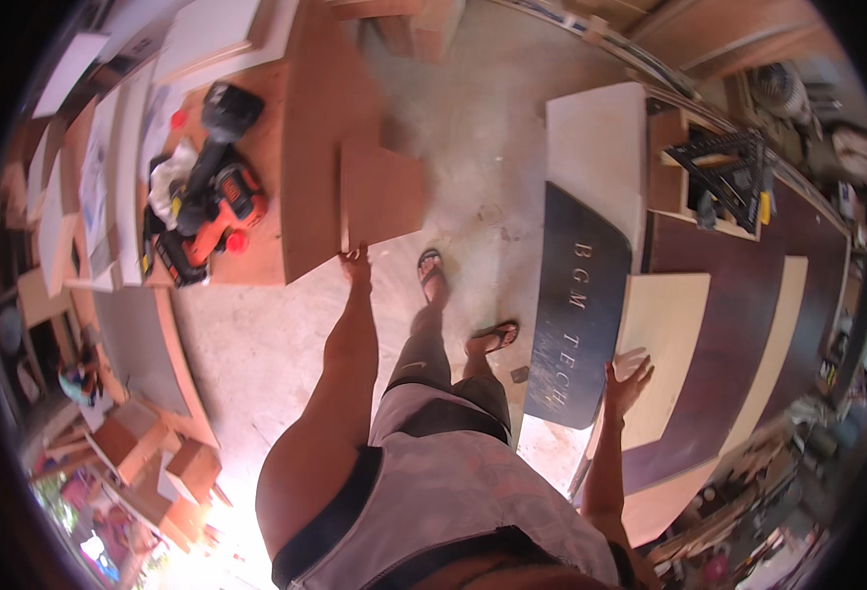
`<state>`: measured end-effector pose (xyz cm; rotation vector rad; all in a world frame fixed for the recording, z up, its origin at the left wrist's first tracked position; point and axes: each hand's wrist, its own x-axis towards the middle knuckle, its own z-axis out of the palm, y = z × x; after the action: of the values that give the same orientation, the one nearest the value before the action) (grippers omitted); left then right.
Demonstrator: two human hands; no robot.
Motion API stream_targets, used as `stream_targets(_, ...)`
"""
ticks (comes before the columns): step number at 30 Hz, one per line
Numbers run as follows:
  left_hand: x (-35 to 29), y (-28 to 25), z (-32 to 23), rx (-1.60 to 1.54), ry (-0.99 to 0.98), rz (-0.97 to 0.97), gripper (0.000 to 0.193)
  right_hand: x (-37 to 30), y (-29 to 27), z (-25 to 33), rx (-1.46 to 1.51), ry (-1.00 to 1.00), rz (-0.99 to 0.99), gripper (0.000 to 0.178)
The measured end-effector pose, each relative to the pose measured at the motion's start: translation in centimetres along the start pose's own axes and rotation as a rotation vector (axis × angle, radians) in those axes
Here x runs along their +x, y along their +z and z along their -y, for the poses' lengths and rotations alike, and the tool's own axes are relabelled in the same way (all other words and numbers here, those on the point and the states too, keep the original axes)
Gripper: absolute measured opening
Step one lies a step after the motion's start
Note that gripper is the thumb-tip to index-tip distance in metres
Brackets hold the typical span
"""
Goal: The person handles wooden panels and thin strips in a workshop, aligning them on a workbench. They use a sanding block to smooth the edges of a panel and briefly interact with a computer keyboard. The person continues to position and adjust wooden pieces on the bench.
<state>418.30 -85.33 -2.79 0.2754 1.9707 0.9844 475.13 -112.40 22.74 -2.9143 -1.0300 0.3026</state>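
Note:
My left hand [356,264] grips the near lower corner of a small brown board [382,194], which stands out from the side of a large wooden cabinet [314,147]. Its fingers are closed around the board's edge. Over on the right, my right hand [629,382] is open with its fingers spread. It is at the left edge of a pale plywood sheet [667,324] on the workbench, beside a dark panel with lettering [573,305]. Whether it touches the sheet I cannot tell. Nothing shows in that hand.
Orange-and-black cordless power tools [222,202] lie on the cabinet. The workbench [738,285] at right carries a black triangular square [728,167] on an open wooden box [669,147]. Wooden pieces [148,442] stand at lower left. Concrete floor [483,167] runs between.

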Motion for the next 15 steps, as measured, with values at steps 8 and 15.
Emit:
stream_targets(8,-1.8,5.2,-4.8,0.819,0.756,0.365,0.060,0.7,0.5,-0.9,-0.040,0.160,0.067,0.111)
stream_targets(15,-2.5,12.3,-8.4,1.037,0.742,0.361,0.066,-3.5,-0.8,-0.8,-0.060,0.233,0.060,0.110)
